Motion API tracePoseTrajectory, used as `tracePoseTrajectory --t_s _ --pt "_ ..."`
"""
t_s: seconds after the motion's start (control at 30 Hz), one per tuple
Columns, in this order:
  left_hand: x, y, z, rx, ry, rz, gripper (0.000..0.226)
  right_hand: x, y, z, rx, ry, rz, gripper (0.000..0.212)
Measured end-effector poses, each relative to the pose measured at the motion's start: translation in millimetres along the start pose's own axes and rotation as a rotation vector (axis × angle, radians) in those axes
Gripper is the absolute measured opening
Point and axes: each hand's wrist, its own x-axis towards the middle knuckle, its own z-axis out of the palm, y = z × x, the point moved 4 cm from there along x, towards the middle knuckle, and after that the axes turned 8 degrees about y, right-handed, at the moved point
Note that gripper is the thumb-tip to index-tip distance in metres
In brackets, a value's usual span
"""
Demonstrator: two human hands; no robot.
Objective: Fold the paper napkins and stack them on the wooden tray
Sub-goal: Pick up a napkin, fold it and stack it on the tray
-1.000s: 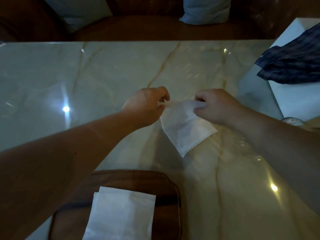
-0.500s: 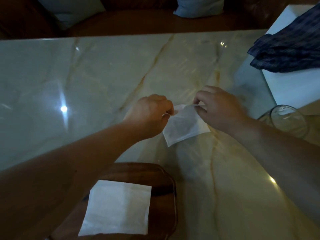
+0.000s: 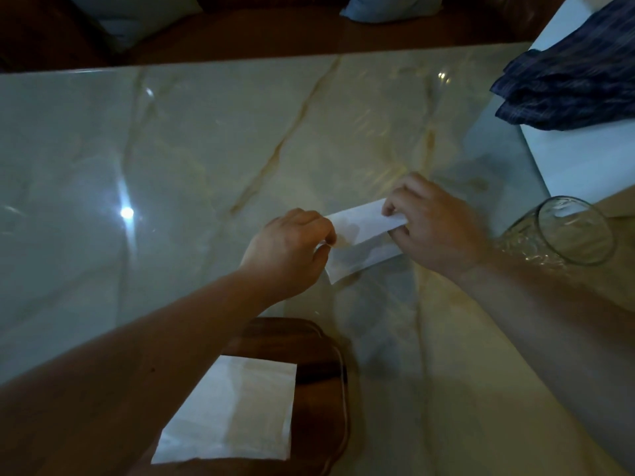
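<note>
Wooden tray (image 3: 323,369) holds folded napkin (image 3: 230,410) (one visible).

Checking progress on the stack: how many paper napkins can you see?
2. One napkin is pinched between the left hand and right hand above the table; one folded napkin lies on the wooden tray. More may lie beneath it.

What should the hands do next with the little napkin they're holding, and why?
Probably press the fold flat on the marble table. The left hand and right hand pinch opposite ends of the napkin, which looks half-folded. One folded napkin already lies on the wooden tray.
</note>
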Motion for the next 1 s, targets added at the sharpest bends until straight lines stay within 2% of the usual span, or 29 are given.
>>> tracePoseTrajectory --t_s 0.2,0.3,0.4,0.47,0.57,0.67,0.8,1.0 --pt "-8.2 1.8 8.4 0.008 -0.108 0.026 0.011 -16.9 6.3 8.8 -0.044 -0.143 0.028 0.021" --pt "-10.7 2.9 10.3 -0.021 -0.179 0.078 0.025 -19.0 6.9 5.5 -0.057 -0.22 0.035 0.027" --pt "-6.1 -1.5 6.2 -0.077 -0.105 0.063 0.028 -11.9 10.0 3.2 0.027 -0.289 0.074 0.032" --pt "0.9 -5.4 3.4 -0.099 -0.018 0.009 0.022 -2.2 13.4 2.4 0.104 -0.227 0.153 0.028" --pt "12.2 -16.6 4.0 -0.039 0.034 -0.184 0.014 14.5 16.2 5.8 0.132 -0.114 0.244 0.02" --pt "19.2 -28.4 9.9 0.068 -0.022 -0.355 0.023 30.0 18.0 18.1 0.142 -0.164 0.284 0.024" --pt "22.9 -33.9 21.0 0.152 -0.162 -0.398 0.032 44.1 19.2 30.5 0.093 -0.339 0.215 0.032" --pt "30.7 -32.5 22.4 0.135 -0.222 -0.409 0.02 54.1 15.3 29.0 0.084 -0.397 0.136 0.011"
